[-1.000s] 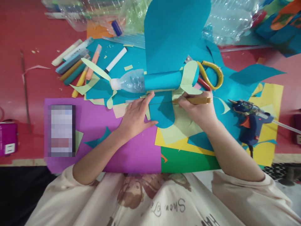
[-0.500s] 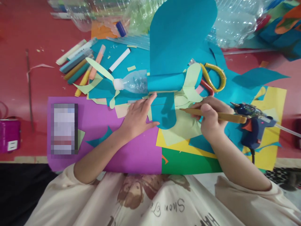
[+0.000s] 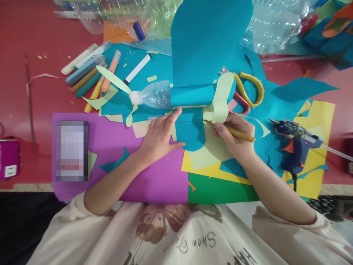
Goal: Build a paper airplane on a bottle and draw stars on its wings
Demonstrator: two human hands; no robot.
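Note:
A clear plastic bottle (image 3: 153, 96) wrapped in a teal paper tube (image 3: 191, 95) lies on its side, with pale green paper blades at its neck and a pale green tail piece (image 3: 222, 97). My left hand (image 3: 160, 138) lies flat with spread fingers, pressing a rounded teal paper flap (image 3: 191, 132) just below the tube. My right hand (image 3: 235, 138) is closed round a yellow-brown pen (image 3: 237, 132), whose tip touches the flap's right edge near the tail piece. A large teal paper wing (image 3: 206, 36) stands up behind the tube.
Several markers (image 3: 88, 75) lie at the upper left. Yellow and red scissors (image 3: 246, 92) rest right of the tail piece. A blue glue gun (image 3: 295, 141) sits at the right. Purple (image 3: 116, 147), yellow and green sheets cover the near table. Clear plastic bottles lie at the back.
My right hand drew away to the right with the pen half a second ago, then came back so the tip is again at the flap's edge. My left hand stayed put.

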